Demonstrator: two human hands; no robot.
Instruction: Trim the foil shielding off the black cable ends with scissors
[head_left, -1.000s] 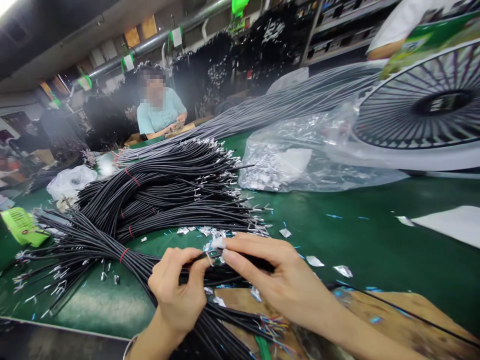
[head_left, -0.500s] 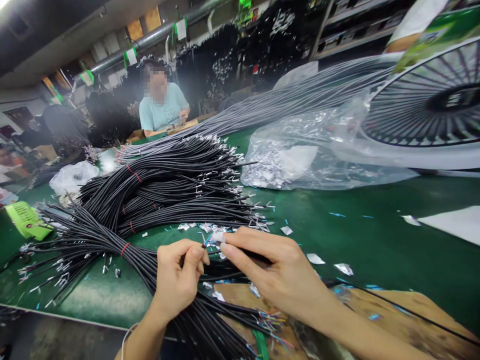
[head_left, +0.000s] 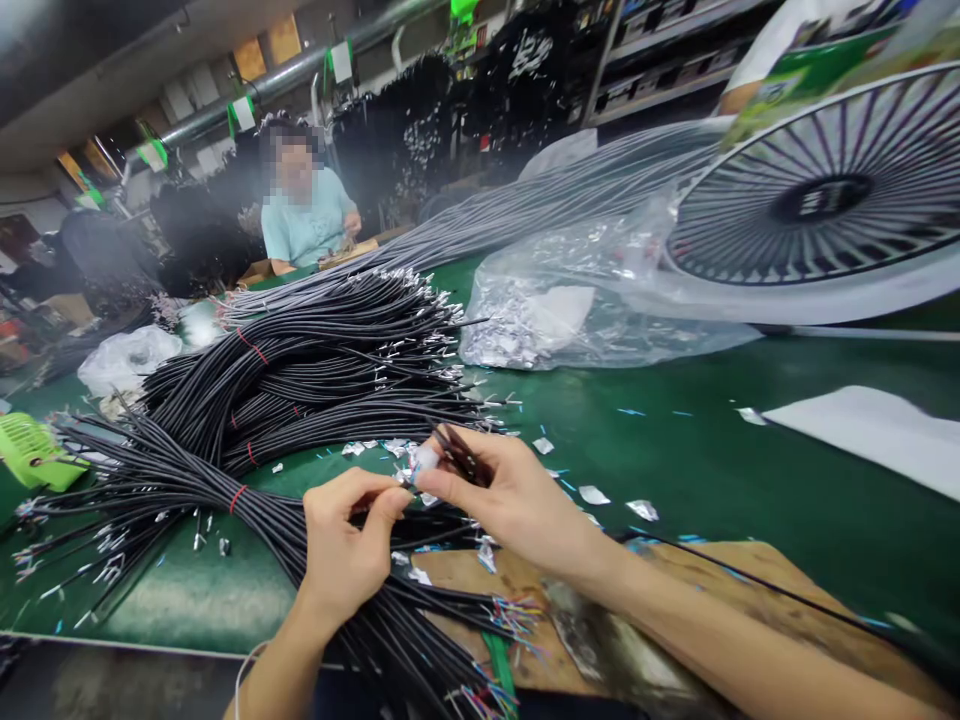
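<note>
My left hand (head_left: pixel 349 545) is closed, thumb and forefinger pinching the end of a black cable, mostly hidden by the fingers. Just right of it, my right hand (head_left: pixel 525 500) curls around a dark, slim tool (head_left: pixel 461 455), whose kind I cannot make out. A small white piece (head_left: pixel 426 459) shows at the right fingertips, close to the cable end. Under my left wrist runs a bundle of black cables (head_left: pixel 274 515) tied with a red band. Its near ends show coloured wires (head_left: pixel 517 615).
Stacked black cable bundles (head_left: pixel 315 370) lie beyond my hands. Behind them are a clear plastic bag (head_left: pixel 630 320) with silvery scraps and a large fan (head_left: pixel 817 195). Foil bits and blue scraps dot the green table (head_left: pixel 600 410). A wooden board (head_left: pixel 720 590) lies near me. One person (head_left: pixel 307 215) sits opposite.
My right hand has turned and its fingers have curled, bringing the dark tool into view above them. My left hand keeps its pinch. The whole view has shifted slightly.
</note>
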